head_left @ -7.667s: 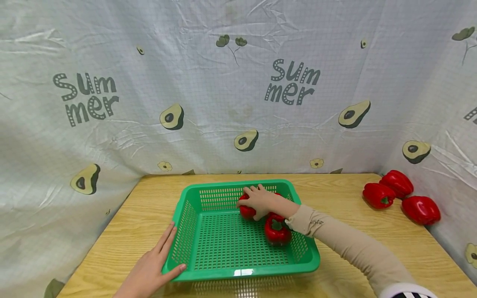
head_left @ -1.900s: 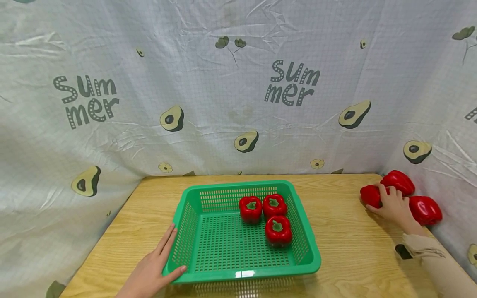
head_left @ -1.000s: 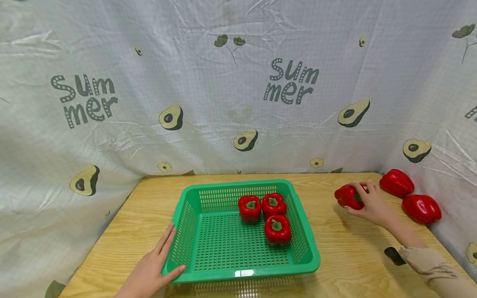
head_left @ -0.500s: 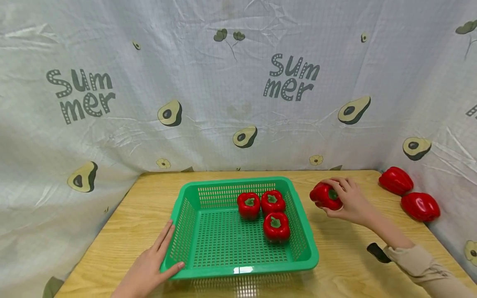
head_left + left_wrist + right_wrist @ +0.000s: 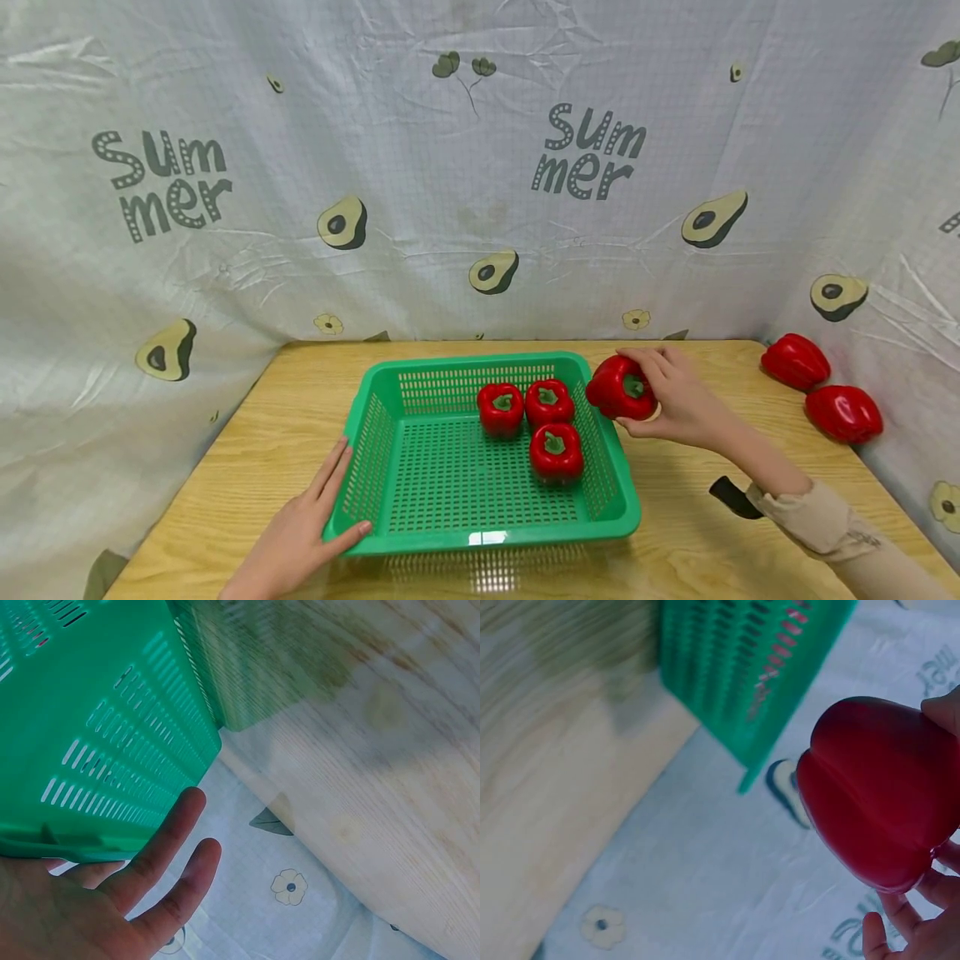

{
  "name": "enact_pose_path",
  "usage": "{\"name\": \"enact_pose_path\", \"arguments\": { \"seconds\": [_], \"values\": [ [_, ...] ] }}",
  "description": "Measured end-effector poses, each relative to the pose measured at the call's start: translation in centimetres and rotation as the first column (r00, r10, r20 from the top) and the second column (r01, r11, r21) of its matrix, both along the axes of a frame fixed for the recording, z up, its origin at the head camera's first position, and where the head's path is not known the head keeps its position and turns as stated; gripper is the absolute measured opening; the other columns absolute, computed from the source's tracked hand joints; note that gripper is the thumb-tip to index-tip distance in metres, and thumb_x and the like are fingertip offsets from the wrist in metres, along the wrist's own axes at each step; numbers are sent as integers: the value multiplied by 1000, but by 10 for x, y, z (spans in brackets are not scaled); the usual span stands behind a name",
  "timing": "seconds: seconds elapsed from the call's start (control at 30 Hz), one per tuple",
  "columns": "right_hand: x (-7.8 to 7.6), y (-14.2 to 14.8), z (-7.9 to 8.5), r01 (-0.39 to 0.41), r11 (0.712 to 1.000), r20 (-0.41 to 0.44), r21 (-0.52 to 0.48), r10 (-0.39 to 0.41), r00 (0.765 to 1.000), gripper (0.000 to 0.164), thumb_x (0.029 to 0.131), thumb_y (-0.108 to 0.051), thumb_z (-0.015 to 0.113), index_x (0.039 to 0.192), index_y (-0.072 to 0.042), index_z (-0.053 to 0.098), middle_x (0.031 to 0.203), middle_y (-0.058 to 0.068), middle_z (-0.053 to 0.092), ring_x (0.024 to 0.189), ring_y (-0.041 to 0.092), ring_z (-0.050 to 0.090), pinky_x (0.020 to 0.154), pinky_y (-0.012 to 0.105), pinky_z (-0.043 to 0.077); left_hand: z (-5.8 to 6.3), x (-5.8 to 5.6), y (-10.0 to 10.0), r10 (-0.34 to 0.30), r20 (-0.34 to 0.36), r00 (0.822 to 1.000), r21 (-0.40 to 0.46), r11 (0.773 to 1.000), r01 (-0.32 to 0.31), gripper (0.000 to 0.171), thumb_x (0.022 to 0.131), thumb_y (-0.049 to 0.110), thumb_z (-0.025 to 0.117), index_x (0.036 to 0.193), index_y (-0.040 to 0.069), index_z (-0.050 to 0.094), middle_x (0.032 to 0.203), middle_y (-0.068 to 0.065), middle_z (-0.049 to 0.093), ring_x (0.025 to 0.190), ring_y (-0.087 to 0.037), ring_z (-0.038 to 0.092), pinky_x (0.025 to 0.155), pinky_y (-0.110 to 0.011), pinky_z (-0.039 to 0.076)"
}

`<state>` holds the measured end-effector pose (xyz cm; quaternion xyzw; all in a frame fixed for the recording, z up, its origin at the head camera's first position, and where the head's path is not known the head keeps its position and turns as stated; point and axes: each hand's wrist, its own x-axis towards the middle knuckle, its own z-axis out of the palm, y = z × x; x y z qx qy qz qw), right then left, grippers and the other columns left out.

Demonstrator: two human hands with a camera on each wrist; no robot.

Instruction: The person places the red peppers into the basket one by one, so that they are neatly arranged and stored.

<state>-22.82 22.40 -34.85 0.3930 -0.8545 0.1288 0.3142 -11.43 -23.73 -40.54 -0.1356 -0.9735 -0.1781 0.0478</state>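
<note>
My right hand (image 5: pixel 678 404) grips a red bell pepper (image 5: pixel 617 390) above the right rim of the green basket (image 5: pixel 420 543), its stem end facing the palm. In the right wrist view the held bell pepper (image 5: pixel 881 787) is apart from the basket's side wall (image 5: pixel 727 697). Several fingers and the thumb lie around it. My left hand (image 5: pixel 292 533) rests at the basket's front left corner, fingers straight along the outside and thumb over the rim; the left wrist view shows those straight fingers (image 5: pixel 176 832). Inside the basket, three red bell peppers (image 5: pixel 554 454) stand stem up toward the right.
Two more red bell peppers (image 5: pixel 843 414) lie at the table's right edge, near the curtain. The wooden table (image 5: pixel 697 475) extends on both sides of the basket. A printed curtain (image 5: pixel 420 167) hangs behind it. A black strap (image 5: pixel 735 497) shows at my right wrist.
My right hand took one bell pepper from the group on the right, lifted it and carried it left to the basket's rim. The left hand stays at its corner.
</note>
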Motion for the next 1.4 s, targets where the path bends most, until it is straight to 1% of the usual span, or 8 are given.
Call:
{"name": "enact_pose_path", "arguments": {
  "seconds": [0.17,0.4,0.57,0.7,0.8,0.93,1.1,1.4],
  "values": [
    [4,-16,12,-21,999,14,34,21,1000,75,64,-46,72,121,-4,49,105,5,56,90,15,39,67,31,42,0,0,0,-2,-22,1000,-12,1000,1,84,81,48,58,144,11,17,149,-9,18,95,-29,60,65,-37,48],
    [11,-37,26,-89,995,70,49,85,994,74,63,-40,75,123,-6,48,114,6,51,98,17,40,68,31,47,2,1,1,2,-1,1000,-7,1000,-2,84,81,48,58,144,11,18,149,-9,18,96,-30,60,66,-38,48],
    [15,-54,35,-117,989,53,87,112,992,74,65,-42,72,125,-7,47,114,7,50,97,17,41,70,31,46,2,1,-1,4,2,1000,-7,1000,-4,84,81,48,58,144,11,17,149,-9,18,95,-30,60,67,-39,48],
    [16,-67,40,-137,983,33,124,134,990,75,67,-46,68,127,-7,46,117,8,50,96,18,42,75,37,41,3,1,-1,3,-3,1000,-11,1000,-3,83,81,48,57,144,11,17,149,-9,18,96,-30,60,66,-38,48],
    [16,-76,41,-154,975,29,158,151,988,75,68,-46,66,129,-9,44,118,7,48,96,18,41,79,39,37,3,1,0,0,-2,1000,-9,1000,0,83,81,48,58,144,11,16,149,-9,17,98,-31,59,66,-39,48],
    [15,-85,41,-165,964,24,207,164,986,70,69,-47,64,128,-15,45,118,4,48,94,16,40,79,37,33,2,1,0,-5,3,1000,2,1000,5,84,82,47,57,145,12,15,150,-9,16,101,-33,58,69,-42,48],
    [13,-98,41,-166,945,34,281,162,986,63,71,-48,61,126,-20,47,112,0,51,97,16,42,80,37,33,1,1,0,-6,7,1000,8,1000,6,83,82,47,57,145,13,14,150,-8,16,101,-33,58,68,-41,48],
    [11,-119,40,-207,904,114,375,176,978,64,73,-49,60,127,-19,45,111,1,50,98,18,43,81,40,35,2,1,0,-3,1,1000,1,1000,3,83,82,47,57,144,12,17,149,-9,17,101,-32,58,68,-40,48]
  ]
}}
